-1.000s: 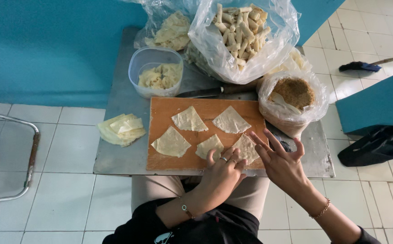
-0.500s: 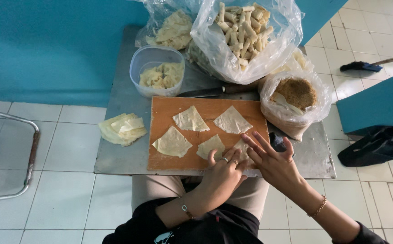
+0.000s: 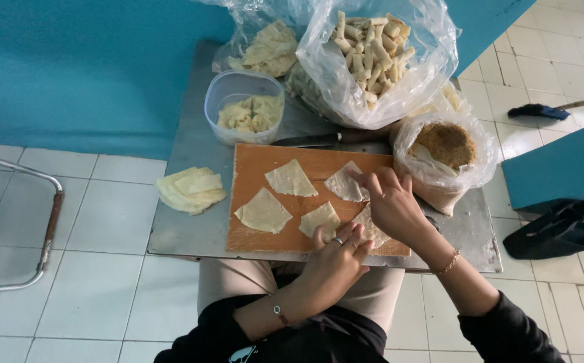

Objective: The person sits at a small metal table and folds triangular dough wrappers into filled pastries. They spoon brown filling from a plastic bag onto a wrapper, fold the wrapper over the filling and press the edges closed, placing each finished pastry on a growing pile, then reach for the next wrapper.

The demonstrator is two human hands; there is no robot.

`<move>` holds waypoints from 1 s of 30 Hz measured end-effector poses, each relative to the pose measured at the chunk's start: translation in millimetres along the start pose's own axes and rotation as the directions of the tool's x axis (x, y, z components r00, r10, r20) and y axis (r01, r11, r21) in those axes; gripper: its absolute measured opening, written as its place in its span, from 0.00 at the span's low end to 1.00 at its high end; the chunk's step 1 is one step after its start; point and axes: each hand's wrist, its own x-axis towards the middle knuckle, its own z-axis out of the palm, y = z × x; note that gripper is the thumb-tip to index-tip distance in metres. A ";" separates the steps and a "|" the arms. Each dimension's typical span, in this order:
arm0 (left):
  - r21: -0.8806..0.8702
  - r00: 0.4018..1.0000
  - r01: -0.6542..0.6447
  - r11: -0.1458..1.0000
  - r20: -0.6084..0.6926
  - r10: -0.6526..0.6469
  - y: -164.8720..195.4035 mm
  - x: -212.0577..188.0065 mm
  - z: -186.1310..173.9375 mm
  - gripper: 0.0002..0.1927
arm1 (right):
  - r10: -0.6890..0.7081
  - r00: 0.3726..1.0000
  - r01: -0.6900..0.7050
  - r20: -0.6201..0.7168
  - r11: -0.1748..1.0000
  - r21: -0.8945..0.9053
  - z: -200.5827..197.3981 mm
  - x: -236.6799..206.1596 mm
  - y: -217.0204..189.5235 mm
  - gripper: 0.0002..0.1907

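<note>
Low in the centre of the frame, the left hand [image 3: 336, 252] rests loosely curled on the near edge of the wooden board [image 3: 252, 161], its fingertips pressing the near wrapper [image 3: 370, 227]. Just above and right of it, the right hand [image 3: 389, 198] lies open, palm down, over the same wrapper, fingers reaching to the corner of the upper wrapper [image 3: 344, 183]; whether it pinches that corner is hard to tell. Three more wrappers lie flat to the left on the board. The board sits on a metal worktop [image 3: 191, 232], with a stack of wrappers [image 3: 191, 190] at centre left, a plastic tub [image 3: 243, 107] above, and a bag of crumbs [image 3: 445, 144] at right.
</note>
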 end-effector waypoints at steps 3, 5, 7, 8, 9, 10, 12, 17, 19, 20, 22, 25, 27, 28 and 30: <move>-0.016 1.000 0.007 1.000 0.008 -0.007 0.3 1.1 1.8 0.25 | -0.013 0.998 0.023 0.059 0.986 -0.167 1.6 1.8 5.4 0.36; -0.032 1.000 0.024 0.999 0.011 -0.023 1.8 4.3 3.1 0.24 | -0.057 0.993 0.085 0.107 0.955 -0.284 0.8 3.3 9.7 0.36; -0.031 1.000 0.006 1.000 0.003 -0.006 2.6 5.4 2.5 0.24 | -0.108 0.989 0.137 0.099 0.917 -0.376 -0.6 3.1 11.9 0.38; -0.029 1.000 0.000 1.000 -0.003 0.000 2.7 6.0 1.8 0.24 | -0.146 0.987 0.161 0.068 0.897 -0.413 -1.3 3.7 12.4 0.38; -0.027 1.000 -0.011 1.000 -0.014 0.010 2.9 6.1 1.1 0.25 | -0.187 0.982 0.184 0.038 0.874 -0.449 -2.2 4.3 12.2 0.39; -0.024 0.999 -0.022 0.999 -0.024 0.021 2.7 5.7 0.2 0.25 | -0.135 0.986 0.163 0.093 0.874 -0.458 -3.7 4.2 11.5 0.38; -0.039 0.998 -0.043 0.998 -0.046 0.041 3.7 2.6 -1.6 0.24 | -0.024 0.980 0.119 0.198 0.867 -0.483 -9.2 2.8 9.4 0.36; -0.100 0.975 -0.168 0.981 -0.166 0.150 -6.9 -25.5 -11.5 0.08 | 0.004 0.997 -0.014 -0.071 0.990 -0.143 -33.1 -19.2 -9.0 0.40; -0.091 0.949 -0.088 0.992 -0.311 0.055 -12.3 -35.7 -14.6 0.10 | 0.008 1.000 -0.006 -0.030 0.999 0.053 -37.7 -29.9 -23.9 0.41; -0.092 0.925 -0.048 0.995 -0.379 0.010 -14.1 -39.6 -15.7 0.12 | -0.004 1.000 0.000 0.027 0.990 0.140 -36.7 -34.9 -34.9 0.42; -0.015 0.913 0.054 0.998 -0.405 -0.055 -14.7 -44.6 -16.4 0.14 | -0.041 0.997 0.024 0.069 0.973 0.228 -32.4 -38.4 -49.8 0.42; 0.037 0.908 0.159 0.987 -0.398 -0.132 -12.1 -45.1 -16.2 0.17 | -0.085 0.996 0.076 0.038 0.976 0.202 -26.6 -42.0 -61.4 0.40; 0.051 0.908 0.199 0.979 -0.386 -0.164 -11.7 -43.2 -16.1 0.17 | -0.113 0.993 0.107 0.033 0.984 0.144 -25.8 -45.1 -61.6 0.40; 0.055 0.910 0.209 0.976 -0.377 -0.174 -11.4 -43.2 -16.3 0.17 | -0.083 0.991 0.067 0.100 0.986 0.151 -25.8 -46.8 -60.4 0.39; 0.062 0.913 0.211 0.975 -0.369 -0.174 -11.2 -42.8 -16.3 0.17 | -0.019 0.973 -0.016 0.229 0.988 0.153 -27.4 -48.6 -54.2 0.37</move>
